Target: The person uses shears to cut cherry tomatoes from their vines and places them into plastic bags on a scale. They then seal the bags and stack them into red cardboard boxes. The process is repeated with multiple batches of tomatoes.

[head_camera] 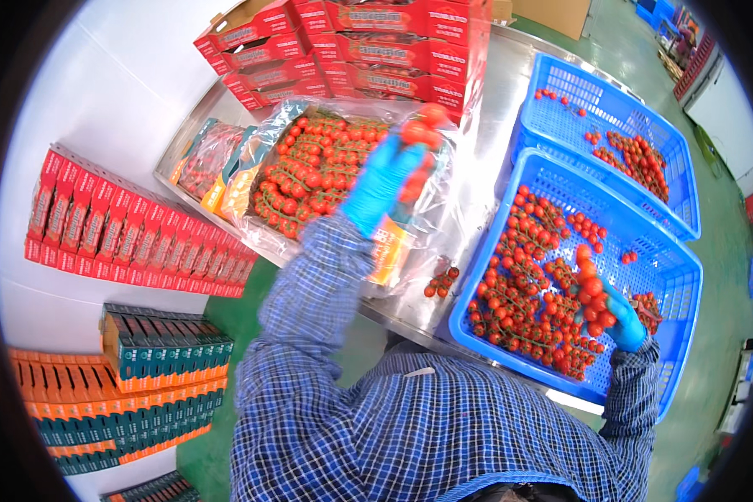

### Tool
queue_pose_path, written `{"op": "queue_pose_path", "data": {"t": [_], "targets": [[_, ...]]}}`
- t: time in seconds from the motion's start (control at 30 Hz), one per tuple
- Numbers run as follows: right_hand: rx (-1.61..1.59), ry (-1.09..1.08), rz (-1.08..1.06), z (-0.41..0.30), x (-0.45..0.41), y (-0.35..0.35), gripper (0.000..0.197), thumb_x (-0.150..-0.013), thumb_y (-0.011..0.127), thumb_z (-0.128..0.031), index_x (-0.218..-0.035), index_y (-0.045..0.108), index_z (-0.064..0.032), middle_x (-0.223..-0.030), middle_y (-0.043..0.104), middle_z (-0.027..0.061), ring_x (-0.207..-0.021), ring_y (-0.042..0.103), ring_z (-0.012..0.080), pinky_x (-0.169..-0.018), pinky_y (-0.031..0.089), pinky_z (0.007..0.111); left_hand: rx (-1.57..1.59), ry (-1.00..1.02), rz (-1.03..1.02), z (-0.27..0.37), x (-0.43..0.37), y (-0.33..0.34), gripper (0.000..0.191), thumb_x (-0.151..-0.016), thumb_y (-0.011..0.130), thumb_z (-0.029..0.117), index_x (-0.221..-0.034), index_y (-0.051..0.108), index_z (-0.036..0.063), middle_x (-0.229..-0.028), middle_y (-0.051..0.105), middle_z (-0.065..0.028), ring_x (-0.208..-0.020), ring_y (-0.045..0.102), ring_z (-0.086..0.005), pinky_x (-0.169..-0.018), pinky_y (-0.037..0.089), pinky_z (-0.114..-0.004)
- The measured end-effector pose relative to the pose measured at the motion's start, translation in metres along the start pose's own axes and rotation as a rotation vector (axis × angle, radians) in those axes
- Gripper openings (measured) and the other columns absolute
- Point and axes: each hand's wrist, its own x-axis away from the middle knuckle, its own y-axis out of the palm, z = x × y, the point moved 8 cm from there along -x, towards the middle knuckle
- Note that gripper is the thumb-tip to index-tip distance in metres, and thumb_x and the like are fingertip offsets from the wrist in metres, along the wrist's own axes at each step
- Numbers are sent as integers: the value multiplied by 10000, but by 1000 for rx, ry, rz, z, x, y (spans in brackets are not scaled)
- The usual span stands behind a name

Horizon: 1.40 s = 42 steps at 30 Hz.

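My left hand (pixel 386 179), in a blue glove and blurred by motion, holds a vine of cherry tomatoes (pixel 421 135) above the right edge of a plastic-lined box. Rows of cherry tomatoes on the vine (pixel 317 169) fill much of that box. My right hand (pixel 618 314), also gloved in blue, grips another vine of cherry tomatoes (pixel 592 292) over the nearer blue plastic crate (pixel 656 251). Many tomato vines (pixel 514 282) lie in this crate, mostly on its left side.
A small cluster of tomatoes (pixel 441 282) lies on the metal table (pixel 417 307) between box and crate. A second blue crate (pixel 608 113) stands behind. Red printed cartons (pixel 376 47) are stacked at the back. More red cartons (pixel 132 232) and green-orange cartons (pixel 169 351) stand at the left.
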Motion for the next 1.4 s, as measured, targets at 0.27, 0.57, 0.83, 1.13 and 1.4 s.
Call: {"op": "queue_pose_path", "data": {"t": [0.27,0.57,0.83,1.13,1.4], "targets": [[638,-168,-100,-100,-206,153,627,-841,566,-151,-1389,276,-58,-1298,436,70,-1158,422,152,-976,341,287,-1599,113,76,65,-5,-205,606,-696,654,103,-1271,469,153,-1126,556,-129,-992,554,-307,-857,459,-370],[1395,-466,-32,-121,-431,281,586,-785,612,-287,-1319,414,-149,-1245,477,177,-1114,494,319,-930,420,387,-1973,-7,116,34,43,-213,469,-891,435,331,-1343,354,232,-1359,355,-86,-1282,303,-294,-1037,230,-527],[1612,-658,115,-79,-460,306,500,-906,381,-386,-1357,356,-171,-1387,359,99,-1269,337,279,-1070,174,493,-1927,-4,287,30,46,-215,442,-896,432,350,-1309,397,196,-1365,338,-86,-1286,295,-292,-1031,226,-543],[1564,-929,53,-108,-293,297,501,-810,576,-179,-1294,448,-157,-1348,396,125,-1261,345,297,-1061,199,497,-1100,509,484,113,129,-212,556,-812,624,159,-1315,397,101,-1287,435,-143,-1185,428,-265,-981,353,-348],[1380,-676,185,-82,-153,159,444,-758,589,-32,-1197,546,-86,-1322,435,141,-1233,395,287,-1034,290,371,-1045,215,954,106,346,-233,422,-893,515,282,-1242,483,48,-1253,490,-127,-1180,447,-234,-999,333,-326]]}}
